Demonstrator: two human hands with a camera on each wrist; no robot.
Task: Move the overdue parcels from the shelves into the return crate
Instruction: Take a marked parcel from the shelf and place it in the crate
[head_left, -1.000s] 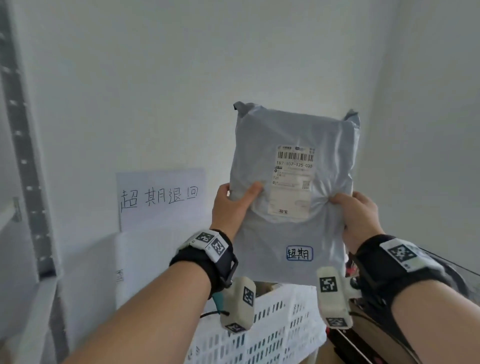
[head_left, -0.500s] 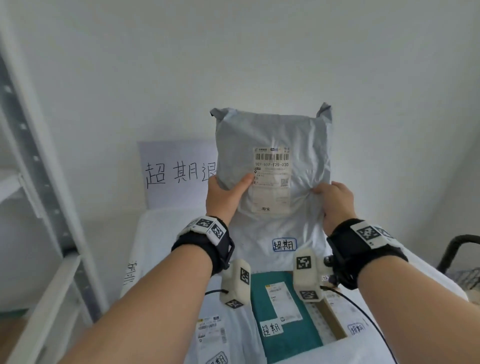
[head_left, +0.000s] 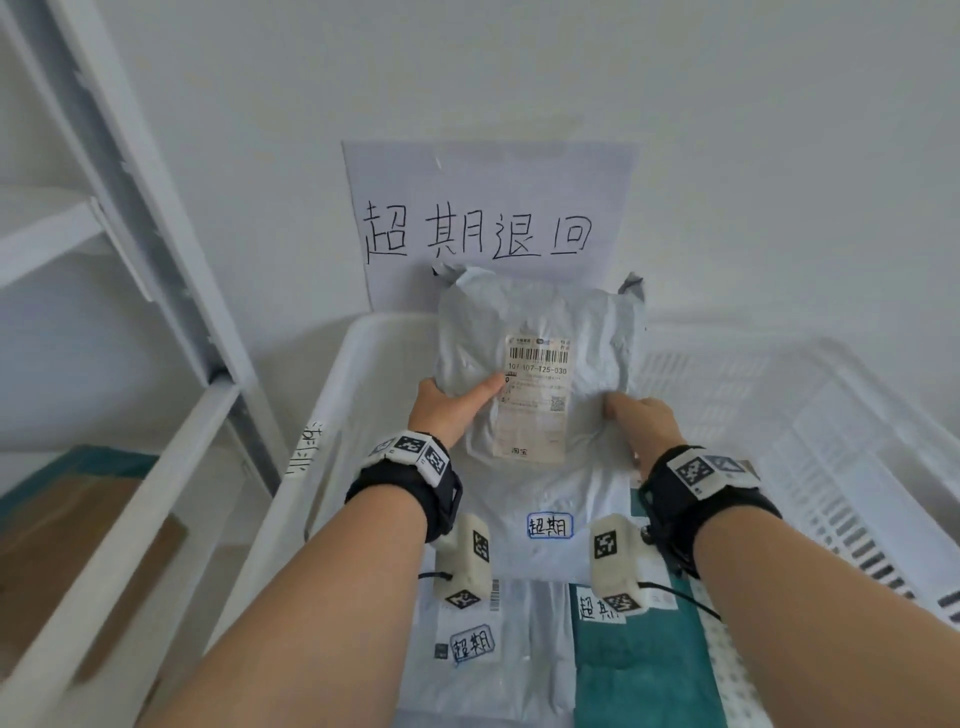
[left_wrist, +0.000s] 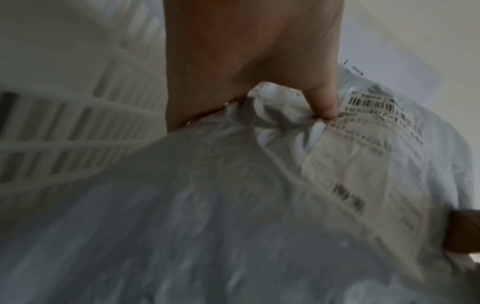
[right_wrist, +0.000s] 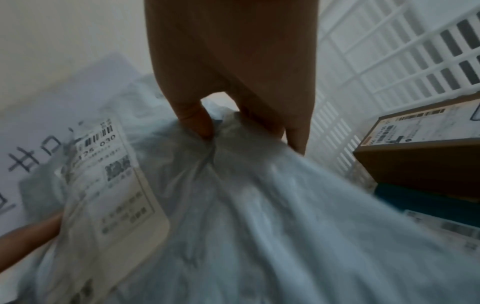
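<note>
Since the earlier frames you have brought the grey parcel (head_left: 540, 374) down from chest height, upright against the wall, to a tilted position low over the return crate (head_left: 332, 364); your gaze has dropped with it, so the crate interior now fills the head view.

Head view: your left hand (head_left: 447, 410) pinches the parcel's left edge, thumb lying across onto the shipping label (head_left: 535, 400). Your right hand (head_left: 641, 421) grips the right edge. The parcel sits toward the crate's far wall, just below the handwritten paper sign (head_left: 483, 228). Its lower part overlaps parcels already in the crate: a grey mailer (head_left: 467, 649) at the near left and a teal parcel (head_left: 639, 670) at the near right. Shelf frame (head_left: 156, 218) stands beyond the crate's left wall.

Left wrist view: thumb (left_wrist: 322, 96) pressed into bunched plastic beside the barcode; slotted crate wall behind. Picture blurred.

Right wrist view: fingers (right_wrist: 197, 115) clamped on gathered film; a brown cardboard box (right_wrist: 420, 148) lies by the crate's right wall.

Judgement: you are in the placing step; whether the parcel's underside already rests on the pile cannot be told. Both hands have yet to let go. Soft film, should settle flat without trouble.
</note>
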